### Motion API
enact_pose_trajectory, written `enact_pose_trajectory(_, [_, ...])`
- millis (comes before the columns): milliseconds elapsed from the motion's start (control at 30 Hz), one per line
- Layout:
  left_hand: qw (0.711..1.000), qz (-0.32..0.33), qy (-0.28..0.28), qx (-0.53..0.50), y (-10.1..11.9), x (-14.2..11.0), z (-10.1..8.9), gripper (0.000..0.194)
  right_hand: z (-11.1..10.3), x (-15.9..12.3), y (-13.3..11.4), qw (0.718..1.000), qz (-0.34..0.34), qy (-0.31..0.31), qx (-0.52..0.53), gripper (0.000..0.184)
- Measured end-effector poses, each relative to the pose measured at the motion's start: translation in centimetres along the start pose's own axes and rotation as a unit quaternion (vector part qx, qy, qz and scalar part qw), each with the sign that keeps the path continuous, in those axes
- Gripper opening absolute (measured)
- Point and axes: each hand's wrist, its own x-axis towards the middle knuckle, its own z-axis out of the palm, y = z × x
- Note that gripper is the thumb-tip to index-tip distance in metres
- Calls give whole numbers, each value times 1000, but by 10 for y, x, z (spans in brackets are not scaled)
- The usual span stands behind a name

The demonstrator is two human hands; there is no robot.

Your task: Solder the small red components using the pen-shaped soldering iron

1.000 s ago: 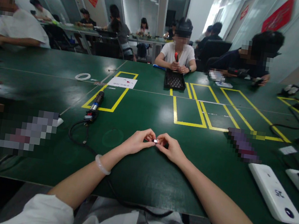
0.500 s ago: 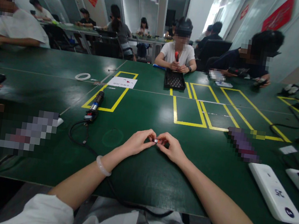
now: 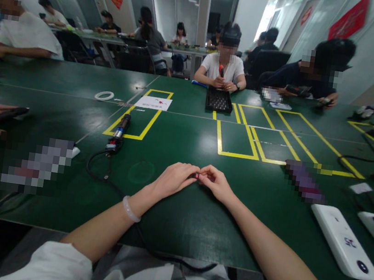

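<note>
My left hand point(image 3: 179, 178) and my right hand point(image 3: 214, 182) meet above the green table point(image 3: 192, 224), fingertips nearly touching. Between them they pinch a tiny red and dark part point(image 3: 197, 176), mostly covered by the fingers; its kind is too small to make out. Both hands are closed on it. A pale bangle point(image 3: 131, 209) rings my left wrist. Left of my hands lies a black and silver cylindrical tool point(image 3: 118, 132) with a blue band and a cable.
A white power bank point(image 3: 344, 243) and a phone point(image 3: 304, 182) lie on the right. Yellow tape point(image 3: 237, 155) marks rectangles. Across the table, a co-worker point(image 3: 222, 66) sits behind a black tray point(image 3: 208, 108). A white ring point(image 3: 104, 96) and a paper card point(image 3: 153, 103) lie farther left.
My left fingers have closed further over the small part, hiding its white side; red now shows. At the far left, a neighbour's hand has tilted a dark object flatter.
</note>
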Motion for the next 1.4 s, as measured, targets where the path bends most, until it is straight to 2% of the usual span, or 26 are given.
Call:
enact_pose_trajectory(100, [1000,9,-3,16,0,0,0,22,0,1,0,999,24,-14,40,31])
enact_pose_trajectory(233, [1000,-20,-3,-10,-2,0,0,20,1,1,3,999,18,-6,48,33])
enact_pose_trajectory(333, [999,-44,-5,-27,-3,-2,2,19,2,0,4,1000,-7,-6,5,35])
enact_pose_trajectory(500, [997,-61,-22,-45,-4,0,-2,23,0,-1,4,998,-16,-15,-64,22])
enact_pose_trajectory(567, [996,-77,-11,-34,-12,1,-8,27,-1,-1,5,998,-10,-10,-65,23])
enact_pose_trajectory(633, [993,-112,23,7,-28,1,-16,31,-2,0,6,998,-4,-3,-65,24])
enact_pose_trajectory(733, [964,-212,92,128,-67,-11,-34,37,-3,0,7,998,4,1,-66,25])
enact_pose_trajectory(833, [890,-352,151,248,-114,-39,-55,49,-4,0,7,998,5,-6,-67,25])
enact_pose_trajectory(933, [822,-477,139,278,-151,-71,-76,63,-3,0,7,997,3,-9,-73,25])
enact_pose_trajectory(1000, [801,-542,88,240,-166,-87,-85,65,-3,0,7,997,4,-8,-76,26])
enact_pose_trajectory(1100, [792,-581,30,184,-178,-97,-91,63,-3,0,8,997,8,-7,-79,27])
enact_pose_trajectory(1267, [802,-566,24,189,-179,-94,-90,57,-3,0,6,997,9,-9,-82,26])
enact_pose_trajectory(1400, [810,-551,8,199,-172,-87,-88,53,-2,-1,2,994,4,-4,-110,25])
